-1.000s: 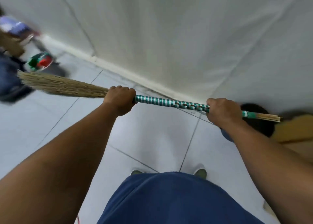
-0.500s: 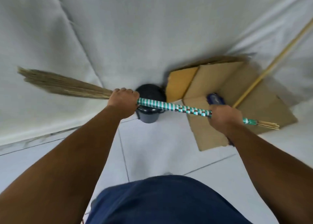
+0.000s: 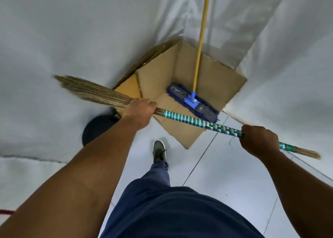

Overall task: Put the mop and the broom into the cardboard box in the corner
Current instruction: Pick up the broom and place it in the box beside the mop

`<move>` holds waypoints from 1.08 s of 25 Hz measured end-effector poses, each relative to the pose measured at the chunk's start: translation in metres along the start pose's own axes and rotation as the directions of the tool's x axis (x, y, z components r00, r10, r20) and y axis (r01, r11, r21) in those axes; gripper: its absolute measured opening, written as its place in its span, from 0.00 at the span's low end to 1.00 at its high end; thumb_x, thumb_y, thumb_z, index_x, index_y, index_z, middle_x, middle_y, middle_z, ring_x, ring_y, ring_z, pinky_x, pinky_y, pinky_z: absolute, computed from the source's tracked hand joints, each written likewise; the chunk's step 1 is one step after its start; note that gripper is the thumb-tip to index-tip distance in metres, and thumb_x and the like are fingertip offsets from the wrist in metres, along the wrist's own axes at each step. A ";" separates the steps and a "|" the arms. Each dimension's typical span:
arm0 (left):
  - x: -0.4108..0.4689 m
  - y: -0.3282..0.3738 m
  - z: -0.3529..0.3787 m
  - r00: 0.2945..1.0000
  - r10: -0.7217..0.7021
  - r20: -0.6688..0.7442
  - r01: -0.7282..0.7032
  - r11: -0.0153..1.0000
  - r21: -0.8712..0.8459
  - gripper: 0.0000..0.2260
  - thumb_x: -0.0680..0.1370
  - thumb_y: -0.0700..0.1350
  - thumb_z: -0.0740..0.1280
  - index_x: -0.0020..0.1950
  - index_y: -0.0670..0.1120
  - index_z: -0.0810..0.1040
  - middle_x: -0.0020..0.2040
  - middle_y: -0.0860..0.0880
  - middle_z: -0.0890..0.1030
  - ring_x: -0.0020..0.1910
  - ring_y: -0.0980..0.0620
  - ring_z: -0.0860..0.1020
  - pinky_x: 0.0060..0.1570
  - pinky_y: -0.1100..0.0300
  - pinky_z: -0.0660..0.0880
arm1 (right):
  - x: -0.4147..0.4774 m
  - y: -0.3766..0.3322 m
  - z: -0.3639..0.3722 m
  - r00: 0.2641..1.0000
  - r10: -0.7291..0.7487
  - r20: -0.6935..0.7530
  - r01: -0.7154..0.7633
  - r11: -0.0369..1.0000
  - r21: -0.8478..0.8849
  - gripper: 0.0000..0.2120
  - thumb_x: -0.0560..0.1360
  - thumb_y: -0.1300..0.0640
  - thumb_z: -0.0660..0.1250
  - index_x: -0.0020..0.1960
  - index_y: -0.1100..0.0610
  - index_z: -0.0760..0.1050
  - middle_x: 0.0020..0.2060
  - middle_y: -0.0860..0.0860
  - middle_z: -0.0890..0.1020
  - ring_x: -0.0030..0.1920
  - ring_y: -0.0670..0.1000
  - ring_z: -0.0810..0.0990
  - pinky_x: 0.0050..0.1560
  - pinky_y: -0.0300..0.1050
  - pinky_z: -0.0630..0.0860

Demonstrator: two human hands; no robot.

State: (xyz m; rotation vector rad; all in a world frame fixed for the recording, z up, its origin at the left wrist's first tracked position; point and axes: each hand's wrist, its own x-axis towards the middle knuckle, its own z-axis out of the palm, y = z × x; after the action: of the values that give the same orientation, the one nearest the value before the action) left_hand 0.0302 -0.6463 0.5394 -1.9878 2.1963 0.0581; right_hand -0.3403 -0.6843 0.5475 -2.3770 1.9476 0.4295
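I had the straw broom with the teal-and-white striped wrapped handle (image 3: 196,122) held almost level across my front, above the near edge of the open brown cardboard box (image 3: 156,75) that sat in the corner where the two white walls met. My left hand (image 3: 139,109) was closed in a fist around the broom where the bristle bundle met the wrapped shaft, and my right hand (image 3: 259,140) was wrapped tight round the shaft near its far end, with only the short bare tail of sticks poking out past it. So the striped length lay between my two grips, the long fan of bristles stuck out to my left beyond the box's left flap, and nothing of the broom was inside the box yet.

The flat blue mop with the yellow pole (image 3: 192,100) already stood in the box, its head on the box floor near the right-hand wall, its pole leaning up toward the corner.

To do this step well, I judged I should tip the broom upright, one end down, and lower it into the free left part of the box floor, clear of the mop head. The risk, as I read it, was catching the near flap or knocking the yellow pole. A dark round bin (image 3: 97,129) stood just beside the box's left side, so I'd have swung clear of it too.
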 end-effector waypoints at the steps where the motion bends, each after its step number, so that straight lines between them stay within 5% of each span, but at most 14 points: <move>1: 0.024 0.006 -0.003 0.999 0.044 0.007 -0.044 0.999 -0.002 0.10 0.76 0.41 0.63 0.57 0.46 0.73 0.52 0.45 0.79 0.53 0.44 0.76 0.56 0.51 0.71 | 0.006 0.008 0.001 0.999 0.042 0.011 -0.042 0.999 0.019 0.07 0.76 0.50 0.61 0.43 0.51 0.74 0.32 0.50 0.74 0.33 0.55 0.72 0.34 0.44 0.72; 7: 0.153 0.028 -0.009 0.967 0.253 0.024 -0.253 0.967 -0.016 0.10 0.77 0.42 0.62 0.58 0.47 0.74 0.52 0.47 0.79 0.51 0.45 0.78 0.48 0.51 0.77 | 0.064 0.038 -0.008 0.984 0.149 0.097 -0.164 0.971 0.173 0.04 0.73 0.52 0.67 0.43 0.50 0.72 0.37 0.50 0.76 0.37 0.56 0.77 0.36 0.48 0.74; 12: 0.233 0.034 -0.007 0.902 0.428 0.053 -0.429 0.903 0.009 0.12 0.79 0.38 0.58 0.61 0.43 0.72 0.55 0.43 0.79 0.51 0.42 0.79 0.44 0.50 0.76 | 0.131 0.025 -0.022 0.989 0.126 0.078 -0.133 0.986 0.103 0.06 0.74 0.51 0.64 0.50 0.50 0.75 0.43 0.51 0.80 0.44 0.57 0.78 0.41 0.48 0.72; 21: 0.322 0.085 0.009 0.839 0.514 0.182 -0.529 0.847 0.047 0.11 0.78 0.37 0.60 0.59 0.44 0.72 0.53 0.44 0.79 0.49 0.43 0.79 0.39 0.51 0.74 | 0.180 0.057 0.007 0.959 0.107 0.263 -0.151 0.977 0.153 0.11 0.76 0.48 0.63 0.57 0.48 0.72 0.48 0.50 0.79 0.47 0.54 0.78 0.45 0.49 0.73; 27: 0.357 0.126 0.033 0.865 0.477 0.157 -0.481 0.877 -0.011 0.13 0.79 0.41 0.60 0.64 0.45 0.71 0.61 0.45 0.78 0.59 0.43 0.75 0.58 0.50 0.70 | 0.219 0.101 0.046 0.916 0.027 0.400 -0.124 0.968 0.218 0.14 0.76 0.46 0.63 0.59 0.49 0.70 0.52 0.51 0.77 0.52 0.57 0.79 0.43 0.49 0.72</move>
State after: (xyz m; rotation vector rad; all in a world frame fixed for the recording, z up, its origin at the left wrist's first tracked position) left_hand -0.1239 -0.9789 0.4397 -1.3211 2.5079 0.2373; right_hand -0.4080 -0.9059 0.4664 -1.8951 1.7927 0.5872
